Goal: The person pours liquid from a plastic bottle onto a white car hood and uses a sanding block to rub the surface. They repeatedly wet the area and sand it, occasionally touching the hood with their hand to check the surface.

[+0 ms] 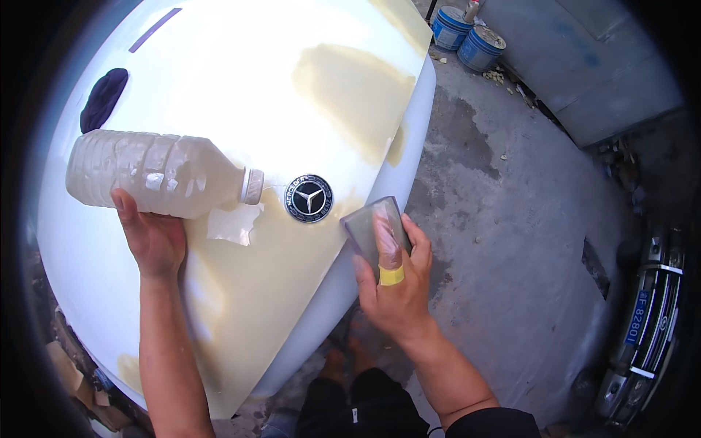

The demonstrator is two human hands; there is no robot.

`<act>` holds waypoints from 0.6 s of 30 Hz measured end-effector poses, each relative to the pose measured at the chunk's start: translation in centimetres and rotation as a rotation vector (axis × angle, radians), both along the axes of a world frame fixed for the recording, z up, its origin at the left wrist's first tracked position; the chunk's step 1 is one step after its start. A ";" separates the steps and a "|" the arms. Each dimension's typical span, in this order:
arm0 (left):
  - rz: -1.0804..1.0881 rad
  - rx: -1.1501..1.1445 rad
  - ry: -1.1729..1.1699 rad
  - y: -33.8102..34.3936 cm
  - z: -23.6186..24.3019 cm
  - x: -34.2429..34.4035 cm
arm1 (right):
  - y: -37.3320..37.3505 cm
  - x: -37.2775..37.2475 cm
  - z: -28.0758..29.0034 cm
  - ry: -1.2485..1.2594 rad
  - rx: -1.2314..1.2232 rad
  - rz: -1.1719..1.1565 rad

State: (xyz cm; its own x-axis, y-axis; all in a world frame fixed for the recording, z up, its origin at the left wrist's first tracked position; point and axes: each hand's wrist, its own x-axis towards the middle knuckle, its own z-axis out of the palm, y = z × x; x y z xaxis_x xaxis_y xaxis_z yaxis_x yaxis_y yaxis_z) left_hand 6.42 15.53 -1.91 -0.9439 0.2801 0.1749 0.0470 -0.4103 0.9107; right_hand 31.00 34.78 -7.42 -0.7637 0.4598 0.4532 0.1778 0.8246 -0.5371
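My left hand grips a large clear plastic bottle of cloudy liquid from below. The bottle lies nearly level over a white car hood, its white cap pointing right. In my right hand is a flat grey, translucent block, held at the hood's edge. One finger of that hand is wrapped, with a yellow band at its base. Between my hands, a round black-and-silver badge sits on the hood. Beige patches mark the paint around it.
A dark cloth and a thin purple strip rest on the hood's far left. Two blue buckets stand on the concrete floor by a grey panel. Another car's front is at the right.
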 end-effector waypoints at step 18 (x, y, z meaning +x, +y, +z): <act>-0.023 0.003 0.001 0.1 -0.6 -0.4 | 3.9 -1.6 -1.3 0.013 -0.048 -0.079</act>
